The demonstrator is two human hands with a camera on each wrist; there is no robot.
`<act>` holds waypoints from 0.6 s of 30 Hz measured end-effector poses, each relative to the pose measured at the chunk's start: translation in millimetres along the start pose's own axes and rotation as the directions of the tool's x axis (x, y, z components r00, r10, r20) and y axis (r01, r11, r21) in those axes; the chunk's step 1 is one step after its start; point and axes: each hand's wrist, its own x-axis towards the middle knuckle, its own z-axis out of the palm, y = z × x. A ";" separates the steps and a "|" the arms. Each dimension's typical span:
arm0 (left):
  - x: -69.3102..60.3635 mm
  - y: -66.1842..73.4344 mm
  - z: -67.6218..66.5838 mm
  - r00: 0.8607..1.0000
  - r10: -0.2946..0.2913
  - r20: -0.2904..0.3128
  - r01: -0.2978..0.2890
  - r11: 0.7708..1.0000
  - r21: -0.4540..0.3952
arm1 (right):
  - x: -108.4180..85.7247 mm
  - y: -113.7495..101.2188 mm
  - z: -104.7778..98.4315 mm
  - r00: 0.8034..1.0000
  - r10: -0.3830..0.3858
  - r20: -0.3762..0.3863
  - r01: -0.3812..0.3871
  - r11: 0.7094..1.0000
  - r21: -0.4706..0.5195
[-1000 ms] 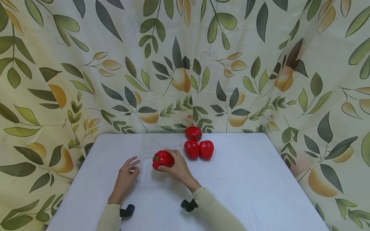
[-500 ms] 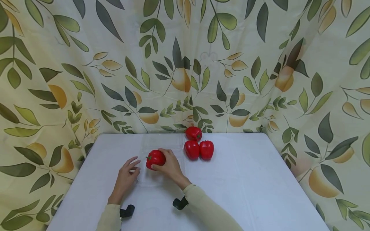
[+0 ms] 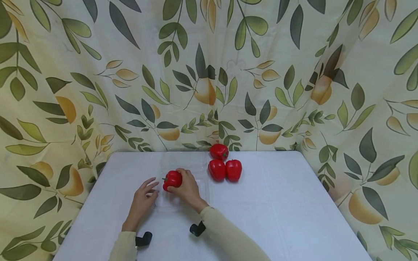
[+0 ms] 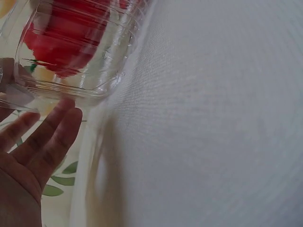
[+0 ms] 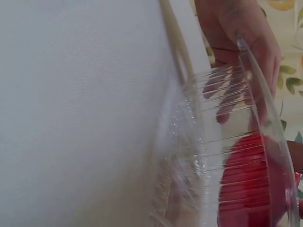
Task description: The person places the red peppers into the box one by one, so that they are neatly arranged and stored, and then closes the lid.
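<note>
A red bell pepper (image 3: 171, 180) with a green stem is in my right hand (image 3: 187, 186), which grips it from the right between thumb and fingers. It is over the near part of a clear plastic clamshell container (image 3: 163, 204). My left hand (image 3: 143, 197) is at the container's left edge, its fingers (image 4: 57, 137) fairly straight and against the clear wall in the left wrist view. Through the plastic, the right wrist view shows the pepper (image 5: 246, 184) behind the ribbed wall (image 5: 203, 123). Whether the pepper touches the container's bottom I cannot tell.
Three more red bell peppers sit right of the container: one at the back (image 3: 219, 151), two side by side in front, left (image 3: 217, 170) and right (image 3: 233, 170). The white table (image 3: 277, 210) extends to the right. A leaf-patterned curtain (image 3: 235, 90) hangs behind.
My right hand has carried the bell pepper leftward, nearer the container's left side and my left hand. The left hand and the other peppers have stayed in place.
</note>
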 end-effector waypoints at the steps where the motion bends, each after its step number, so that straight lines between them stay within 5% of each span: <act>1: -0.1 -0.2 -0.2 1.000 0.000 0.000 0.000 1.000 -0.002 | 0.7 0.2 1.8 1.000 0.004 -0.001 -0.004 1.000 -0.003; 18: 0.5 -1.5 0.9 1.000 0.008 -0.005 -0.008 1.000 0.001 | 7.3 -0.3 18.2 1.000 0.014 0.014 -0.014 1.000 -0.028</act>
